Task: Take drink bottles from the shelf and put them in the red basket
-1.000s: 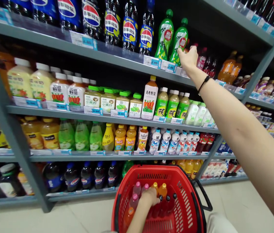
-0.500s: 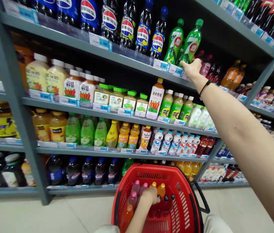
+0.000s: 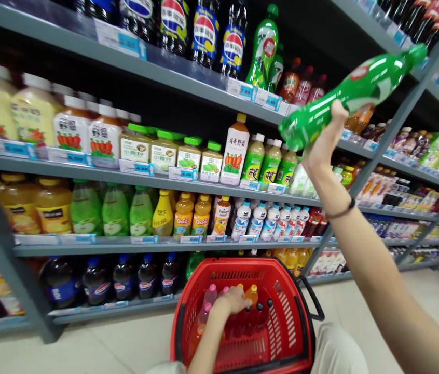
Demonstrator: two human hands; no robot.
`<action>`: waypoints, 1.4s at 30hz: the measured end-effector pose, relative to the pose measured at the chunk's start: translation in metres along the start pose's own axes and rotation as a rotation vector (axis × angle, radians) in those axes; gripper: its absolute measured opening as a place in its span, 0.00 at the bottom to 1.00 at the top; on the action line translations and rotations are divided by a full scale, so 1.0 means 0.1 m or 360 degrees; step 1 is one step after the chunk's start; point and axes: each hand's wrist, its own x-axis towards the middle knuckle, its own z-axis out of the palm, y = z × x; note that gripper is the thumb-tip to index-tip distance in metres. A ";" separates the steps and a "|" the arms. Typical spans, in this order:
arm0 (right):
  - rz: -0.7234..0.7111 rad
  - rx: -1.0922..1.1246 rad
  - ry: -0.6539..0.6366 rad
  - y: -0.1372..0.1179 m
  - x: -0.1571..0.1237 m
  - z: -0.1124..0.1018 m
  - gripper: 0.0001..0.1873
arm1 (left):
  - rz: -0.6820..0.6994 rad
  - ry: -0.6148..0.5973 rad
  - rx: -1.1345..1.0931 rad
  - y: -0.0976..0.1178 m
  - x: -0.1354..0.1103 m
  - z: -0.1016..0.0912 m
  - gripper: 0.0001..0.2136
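Observation:
My right hand is closed round the lower part of a green 7UP bottle, holding it in the air in front of the shelves. The bottle lies tilted, its green cap up to the right. Down in the red shopping basket, my left hand has curled fingers among the bottle tops. What it grips, if anything, is hidden. Right beside its fingers stands an orange soda bottle. Pink-capped bottles are at the left in the basket, and dark-capped bottles stand to the right.
Another 7UP bottle stands on the upper shelf, beside Pepsi bottles. Lower shelves carry juice bottles and other drinks. The basket's black handle sticks out to the right, by my knee.
My right hand has taken the front 7UP bottle off the shelf, drawing it out and tipping it to the right. My left hand stays in the basket. The view has shifted right.

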 end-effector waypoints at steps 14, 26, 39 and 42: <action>0.1343 0.0008 -0.1469 -0.67 -3.93 -0.38 0.29 | 0.0781 0.0611 -0.1990 0.36 -0.06 0.09 0.35; 0.2431 0.1772 -0.1163 -0.56 -4.91 -0.11 0.38 | 0.0812 0.0673 -0.2737 0.22 -0.10 -0.02 0.22; 0.2427 0.1181 -0.1007 -0.47 -5.14 -0.18 0.37 | 0.0775 0.1117 -0.2153 0.41 -0.06 0.24 0.21; 0.2411 0.0990 -0.0961 -0.40 -5.15 -0.19 0.36 | 0.0627 0.1416 -0.1954 0.47 0.02 0.37 0.19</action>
